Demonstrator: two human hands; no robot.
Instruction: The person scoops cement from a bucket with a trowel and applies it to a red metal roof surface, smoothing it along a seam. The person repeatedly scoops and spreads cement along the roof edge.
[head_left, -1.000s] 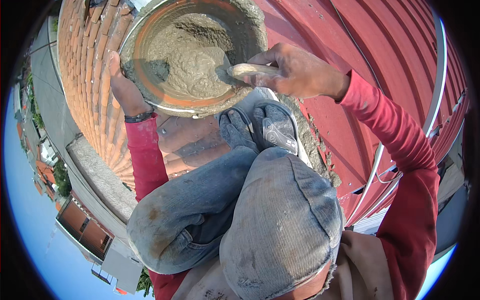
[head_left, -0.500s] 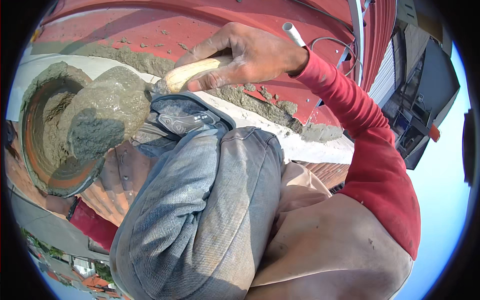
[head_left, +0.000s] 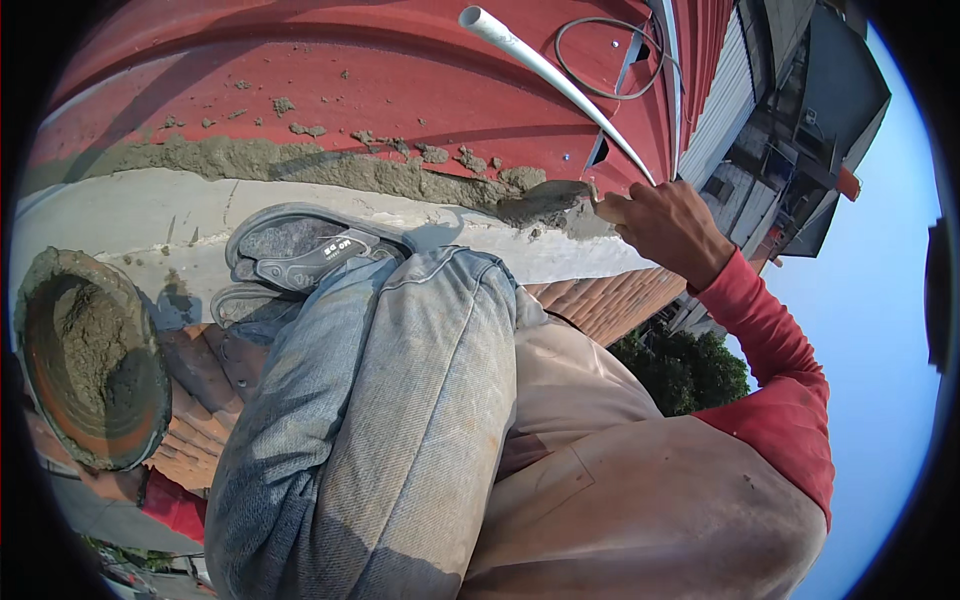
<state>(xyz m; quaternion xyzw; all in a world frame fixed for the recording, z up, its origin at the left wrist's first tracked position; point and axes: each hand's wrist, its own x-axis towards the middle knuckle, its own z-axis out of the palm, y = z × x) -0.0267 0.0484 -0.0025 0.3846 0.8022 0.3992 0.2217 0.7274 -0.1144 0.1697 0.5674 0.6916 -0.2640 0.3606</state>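
Outdoors, red metal roofing (head_left: 250,75) meets a pale ledge (head_left: 130,210). The fingers of the right hand (head_left: 672,228) curl closed around a partly hidden trowel (head_left: 556,198), set at the right end of the mortar strip (head_left: 300,165). Spreading seems in hand; smoothing is likely called for next. The left hand (head_left: 120,484) is at the mortar bowl's (head_left: 150,380) lower edge, its fingers too hidden to tell.

Site: outdoor rooftop, under masonry work. Evidence: red ribbed metal roofing sheets (head_left: 300,85) meet a pale, flat masonry ledge (head_left: 120,215); a rough grey mortar strip (head_left: 290,165) runs along their junction. Overlapping orange-brown roof tiles (head_left: 605,305) lie beyond the ledge. A round, mortar-caked orange-brown bowl (head_left: 110,448) contains grey mix. Open blue sky (head_left: 860,260), leafy green tree (head_left: 690,372) and dark-roofed neighbouring building (head_left: 850,115) visible at right.
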